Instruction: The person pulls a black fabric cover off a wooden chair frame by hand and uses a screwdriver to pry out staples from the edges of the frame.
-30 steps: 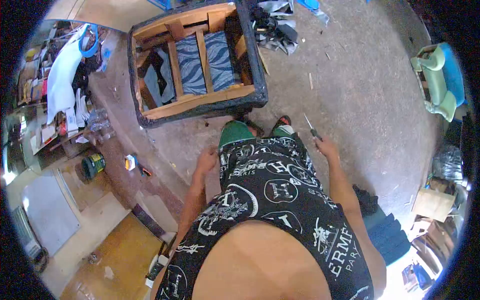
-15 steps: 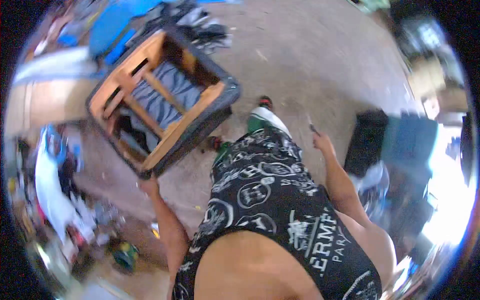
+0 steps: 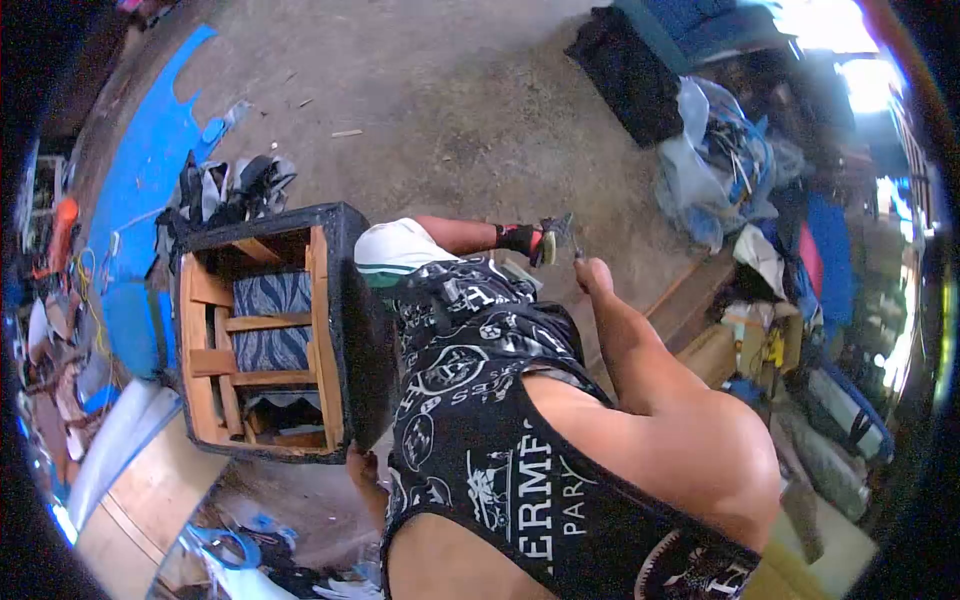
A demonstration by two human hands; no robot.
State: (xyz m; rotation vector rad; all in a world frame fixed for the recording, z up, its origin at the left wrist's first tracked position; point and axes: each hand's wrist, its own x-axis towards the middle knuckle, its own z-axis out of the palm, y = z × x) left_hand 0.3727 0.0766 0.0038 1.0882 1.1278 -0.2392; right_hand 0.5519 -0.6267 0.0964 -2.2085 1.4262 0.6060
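An upholstered seat frame (image 3: 326, 350) stands at my left side, its open underside towards me. Pale wooden slats cross the inside, dark fabric covers the outer sides, and grey wavy-patterned cloth (image 3: 272, 320) shows between the slats. My left hand (image 3: 366, 468) is closed on the frame's lower corner; part of the fingers is hidden behind it. My right hand (image 3: 594, 276) is held out in front of me, closed around a small, narrow dark tool (image 3: 579, 254). Only its tip shows, too small to name. The tool is apart from the frame.
Dark fabric scraps (image 3: 232, 190) and blue sheeting (image 3: 150, 150) lie beyond the frame. Front right are a black block (image 3: 625, 75) and a clear plastic bag (image 3: 715, 160) of scraps. Boards (image 3: 150, 490) and loose cloth lie at lower left, a cardboard box (image 3: 775, 335) at right.
My view has turned. The seat frame has come closer to my body and rotated, with my left hand still on its corner. My right hand still holds the small tool.
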